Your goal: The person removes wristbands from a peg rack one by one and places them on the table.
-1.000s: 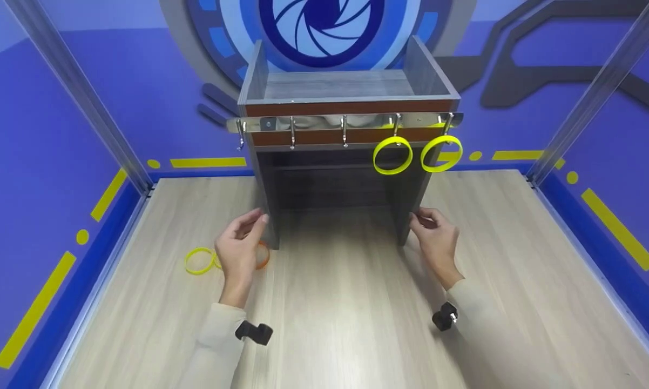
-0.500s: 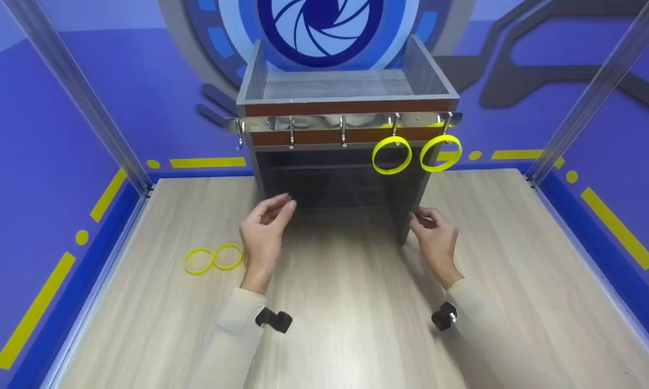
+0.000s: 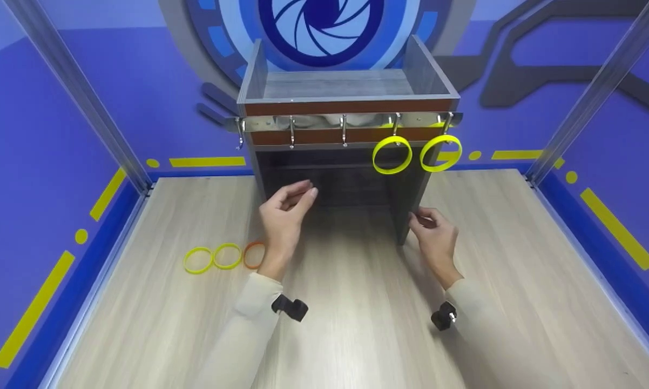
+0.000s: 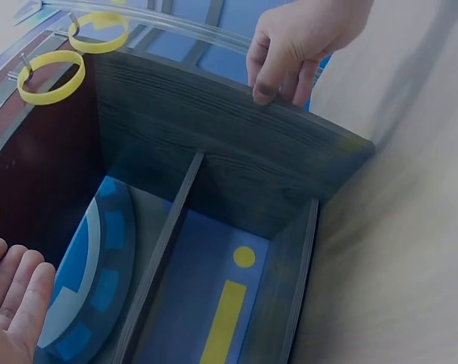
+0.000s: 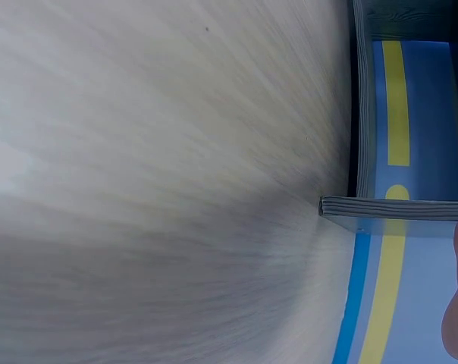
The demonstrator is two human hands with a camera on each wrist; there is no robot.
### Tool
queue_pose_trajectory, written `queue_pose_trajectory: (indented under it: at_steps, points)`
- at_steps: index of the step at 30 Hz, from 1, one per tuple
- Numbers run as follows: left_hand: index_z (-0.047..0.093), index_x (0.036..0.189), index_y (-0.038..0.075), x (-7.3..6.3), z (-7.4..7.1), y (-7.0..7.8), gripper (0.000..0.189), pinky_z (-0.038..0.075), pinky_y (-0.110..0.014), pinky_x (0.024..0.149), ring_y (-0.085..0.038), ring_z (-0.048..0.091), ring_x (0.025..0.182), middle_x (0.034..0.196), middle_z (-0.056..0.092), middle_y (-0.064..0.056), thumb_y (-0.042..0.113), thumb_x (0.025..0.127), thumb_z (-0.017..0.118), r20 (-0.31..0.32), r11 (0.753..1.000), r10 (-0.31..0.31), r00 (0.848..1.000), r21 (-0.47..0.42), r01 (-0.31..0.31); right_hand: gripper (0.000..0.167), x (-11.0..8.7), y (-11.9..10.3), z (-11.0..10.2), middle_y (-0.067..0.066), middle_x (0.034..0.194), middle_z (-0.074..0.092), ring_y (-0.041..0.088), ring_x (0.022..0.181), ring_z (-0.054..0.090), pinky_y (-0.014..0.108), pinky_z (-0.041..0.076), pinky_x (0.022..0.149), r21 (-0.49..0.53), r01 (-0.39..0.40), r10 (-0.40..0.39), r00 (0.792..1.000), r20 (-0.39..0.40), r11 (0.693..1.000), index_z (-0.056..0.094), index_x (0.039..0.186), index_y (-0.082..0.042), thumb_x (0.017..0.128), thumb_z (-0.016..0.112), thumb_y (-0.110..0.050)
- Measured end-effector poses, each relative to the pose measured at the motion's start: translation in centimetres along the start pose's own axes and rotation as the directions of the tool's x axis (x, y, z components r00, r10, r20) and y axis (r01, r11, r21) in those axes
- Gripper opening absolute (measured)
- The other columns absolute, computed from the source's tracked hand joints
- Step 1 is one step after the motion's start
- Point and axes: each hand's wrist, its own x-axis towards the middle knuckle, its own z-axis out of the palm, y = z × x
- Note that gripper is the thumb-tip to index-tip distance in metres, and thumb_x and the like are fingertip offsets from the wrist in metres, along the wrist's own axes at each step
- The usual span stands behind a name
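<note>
A grey wooden shelf unit (image 3: 335,101) stands on the table with a metal hook rail (image 3: 319,122) across its front. Two yellow rings (image 3: 392,155) hang from the rail's two rightmost hooks. My left hand (image 3: 284,219) hovers before the unit's lower opening, fingers loosely bent and nothing in them; its relaxed fingers show in the left wrist view. My right hand (image 3: 435,237) holds the front edge of the right side panel (image 4: 236,98), thumb at the edge. Only part of that hand shows in the right wrist view.
Two yellow rings (image 3: 198,260) and an orange ring (image 3: 254,255) lie in a row on the wooden table (image 3: 346,324), left of the unit. My left forearm passes beside the orange one. Blue printed walls (image 3: 49,162) enclose the table.
My left hand has left the unit's left side panel and moved right and up to the front of the opening. The orange ring shows again. My right hand stays put.
</note>
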Motion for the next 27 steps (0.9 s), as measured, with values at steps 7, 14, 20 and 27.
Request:
queue_pose_trajectory:
  at_steps: [7, 14, 20, 27]
  points:
    - [0.079, 0.108, -0.004, 0.5, 1.3, 0.3, 0.02, 0.061, -0.021, 0.077, -0.025, 0.075, 0.091, 0.105, 0.079, -0.015, 0.004, 0.091, 0.085, 0.003, 1.0, 0.013, 1.0, -0.028, -0.013, 0.012, -0.9, -3.1, -0.4, 0.025, 0.103, 0.076, -0.003, 0.083, 0.071, 0.007, 0.056, 0.073, 0.023, 0.039, -0.039, 0.999, -0.003, 0.999, 0.075, 0.103, 0.011, 0.091, 0.076, 0.008]
    - [0.08, 0.108, -0.002, 0.8, 2.3, 0.5, 0.021, 0.062, -0.023, 0.079, -0.024, 0.076, 0.092, 0.106, 0.079, -0.015, 0.007, 0.09, 0.086, 0.034, 1.0, -0.006, 0.999, -0.026, 0.007, 0.012, -1.0, -3.5, -0.4, 0.025, 0.102, 0.076, -0.002, 0.083, 0.071, 0.008, 0.057, 0.072, 0.029, 0.043, -0.043, 0.999, -0.012, 0.999, 0.075, 0.103, 0.011, 0.091, 0.077, 0.008]
    - [0.081, 0.109, 0.0, 1.1, 3.1, 1.0, 0.022, 0.063, -0.025, 0.08, -0.022, 0.076, 0.093, 0.106, 0.08, -0.011, 0.009, 0.09, 0.086, 0.062, 0.999, -0.021, 0.998, -0.042, 0.024, 0.01, -1.0, -3.4, -0.3, 0.025, 0.101, 0.076, -0.001, 0.082, 0.071, 0.008, 0.057, 0.072, 0.037, 0.039, -0.039, 0.999, -0.013, 0.999, 0.075, 0.101, 0.011, 0.091, 0.075, 0.009]
    - [0.08, 0.109, -0.001, 1.6, 4.2, 1.3, 0.024, 0.064, -0.026, 0.081, -0.025, 0.076, 0.095, 0.105, 0.08, -0.009, 0.01, 0.09, 0.087, 0.081, 0.999, -0.012, 0.997, -0.036, 0.015, 0.011, -1.0, -3.5, -0.3, 0.024, 0.103, 0.076, -0.005, 0.082, 0.069, 0.007, 0.056, 0.072, 0.018, 0.026, -0.025, 1.0, -0.013, 1.0, 0.075, 0.102, 0.01, 0.092, 0.075, 0.008]
